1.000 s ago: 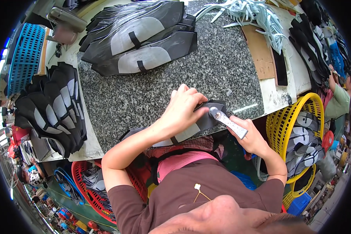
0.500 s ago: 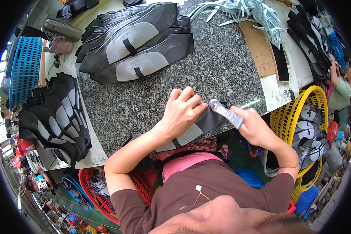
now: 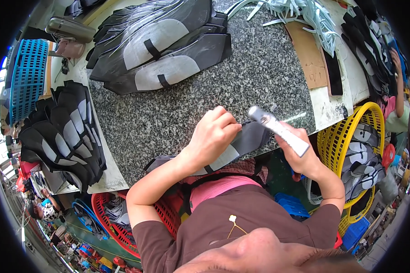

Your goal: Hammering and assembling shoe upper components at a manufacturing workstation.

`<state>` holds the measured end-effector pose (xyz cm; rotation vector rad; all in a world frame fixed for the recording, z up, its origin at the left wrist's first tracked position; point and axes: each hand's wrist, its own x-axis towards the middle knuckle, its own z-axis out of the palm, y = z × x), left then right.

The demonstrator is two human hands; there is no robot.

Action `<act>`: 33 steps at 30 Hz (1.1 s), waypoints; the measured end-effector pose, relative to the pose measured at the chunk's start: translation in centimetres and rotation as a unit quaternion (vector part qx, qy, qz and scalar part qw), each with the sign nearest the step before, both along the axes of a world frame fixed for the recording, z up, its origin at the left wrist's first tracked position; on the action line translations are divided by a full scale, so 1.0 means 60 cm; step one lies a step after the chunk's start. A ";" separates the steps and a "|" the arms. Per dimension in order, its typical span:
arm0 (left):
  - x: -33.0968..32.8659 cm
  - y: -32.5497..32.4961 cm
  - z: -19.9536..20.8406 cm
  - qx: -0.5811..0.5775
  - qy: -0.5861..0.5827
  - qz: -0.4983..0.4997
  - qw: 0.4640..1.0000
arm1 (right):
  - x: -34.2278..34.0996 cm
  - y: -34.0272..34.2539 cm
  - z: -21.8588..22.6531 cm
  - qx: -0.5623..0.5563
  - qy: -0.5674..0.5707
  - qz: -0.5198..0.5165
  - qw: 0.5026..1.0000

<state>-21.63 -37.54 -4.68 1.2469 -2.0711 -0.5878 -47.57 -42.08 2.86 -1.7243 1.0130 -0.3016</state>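
A flat black piece with a grey panel (image 3: 254, 136) lies along the near edge of the granite slab (image 3: 255, 91), part of it under my left forearm. My left hand (image 3: 216, 132) is closed at its upper edge, thumb and fingers pinched there; the exact grip is hidden by the fingers. In my right hand (image 3: 300, 148) is a hammer (image 3: 282, 132) with a pale, wrapped-looking handle. Its rounded grey end is raised above the right part of the piece, clear of it and slightly blurred.
Large stacks of similar black pieces (image 3: 168, 73) lie at the back and at left (image 3: 68, 136). Pale blue strips (image 3: 321, 32), cardboard (image 3: 310, 68) and a phone (image 3: 333, 75) sit back right. Yellow (image 3: 325, 145) and red (image 3: 98, 218) baskets stand beside the table.
My right hand has lifted the hammer up and to the right, off the piece. More of the piece's right end shows. My left hand has shifted only slightly.
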 end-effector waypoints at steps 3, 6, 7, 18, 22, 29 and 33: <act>-0.004 0.003 0.007 -0.033 -0.052 -0.031 0.998 | -0.005 0.002 -0.034 -0.032 0.069 0.065 0.995; -0.005 0.007 0.020 -0.063 -0.139 -0.038 0.988 | 0.002 -0.008 -0.020 -0.020 0.020 0.042 0.999; -0.004 0.009 0.015 -0.062 -0.138 -0.037 0.988 | 0.004 -0.006 -0.023 -0.019 0.020 0.043 0.999; -0.008 0.043 0.020 -0.001 -0.103 0.033 0.994 | 0.018 0.001 -0.010 -0.039 0.007 0.087 0.995; 0.014 0.033 0.020 0.165 0.035 0.061 0.984 | 0.015 0.001 -0.034 -0.026 0.081 0.100 0.991; -0.010 0.063 0.031 -0.019 -0.161 0.032 0.986 | 0.022 0.010 -0.016 -0.082 -0.026 0.089 0.992; 0.018 0.050 0.041 0.083 -0.054 0.119 0.988 | 0.024 0.019 -0.032 -0.029 0.106 0.118 0.987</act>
